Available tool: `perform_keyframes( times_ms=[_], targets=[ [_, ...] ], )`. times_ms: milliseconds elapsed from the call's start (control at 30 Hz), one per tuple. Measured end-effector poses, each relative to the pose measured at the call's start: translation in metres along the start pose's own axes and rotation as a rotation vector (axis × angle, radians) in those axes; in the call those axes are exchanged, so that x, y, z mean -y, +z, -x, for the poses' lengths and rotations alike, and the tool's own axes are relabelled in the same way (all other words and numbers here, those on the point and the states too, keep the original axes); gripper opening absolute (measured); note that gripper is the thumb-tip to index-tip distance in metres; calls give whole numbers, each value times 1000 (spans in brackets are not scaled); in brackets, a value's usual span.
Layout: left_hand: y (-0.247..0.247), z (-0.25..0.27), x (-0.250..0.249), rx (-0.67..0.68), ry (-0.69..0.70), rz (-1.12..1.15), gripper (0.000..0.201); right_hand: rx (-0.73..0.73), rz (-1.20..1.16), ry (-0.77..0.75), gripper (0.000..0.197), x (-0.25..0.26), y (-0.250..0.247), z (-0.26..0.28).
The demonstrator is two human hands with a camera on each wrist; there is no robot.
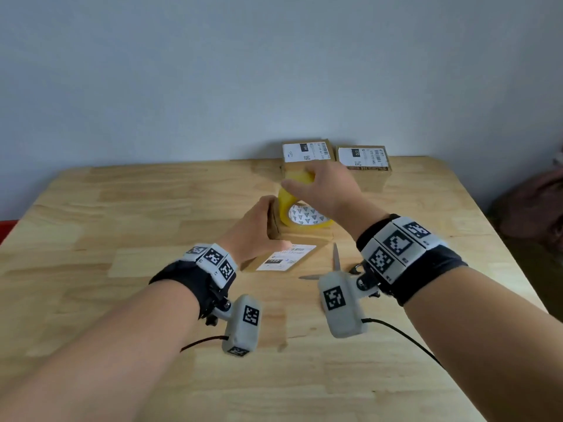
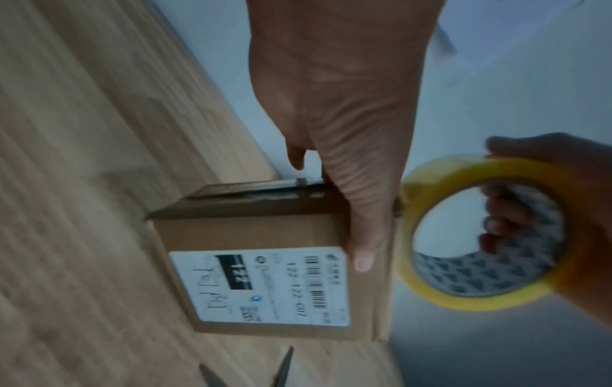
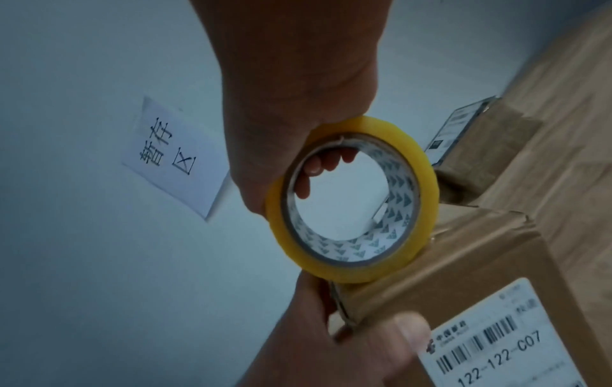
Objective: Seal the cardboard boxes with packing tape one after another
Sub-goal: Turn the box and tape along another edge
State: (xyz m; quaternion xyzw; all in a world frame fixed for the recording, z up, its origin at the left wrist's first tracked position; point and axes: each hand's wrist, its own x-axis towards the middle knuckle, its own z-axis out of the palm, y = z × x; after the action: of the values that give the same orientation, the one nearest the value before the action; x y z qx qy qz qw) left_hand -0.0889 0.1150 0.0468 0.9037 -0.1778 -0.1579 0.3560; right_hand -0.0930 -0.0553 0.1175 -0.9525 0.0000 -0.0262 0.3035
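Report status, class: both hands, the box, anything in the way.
Left hand grips box 122. Right hand grips yellow tape roll at its top edge. Scissors lie beside, clear.

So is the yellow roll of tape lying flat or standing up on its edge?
Standing on edge. The yellow roll of packing tape rests its rim on the brown cardboard box, its hole facing sideways, gripped by the right hand.

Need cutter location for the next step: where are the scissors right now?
Head view: scissors lie open on the table, just right of the near box, below the right wrist.
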Motion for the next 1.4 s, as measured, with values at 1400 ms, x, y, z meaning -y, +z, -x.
perform_keyframes(
  times_ms=[1400],
  targets=[
    [13,10,14,-64,-30,-545,98,262,735,-39,63,-4,-18,-3]
  ],
)
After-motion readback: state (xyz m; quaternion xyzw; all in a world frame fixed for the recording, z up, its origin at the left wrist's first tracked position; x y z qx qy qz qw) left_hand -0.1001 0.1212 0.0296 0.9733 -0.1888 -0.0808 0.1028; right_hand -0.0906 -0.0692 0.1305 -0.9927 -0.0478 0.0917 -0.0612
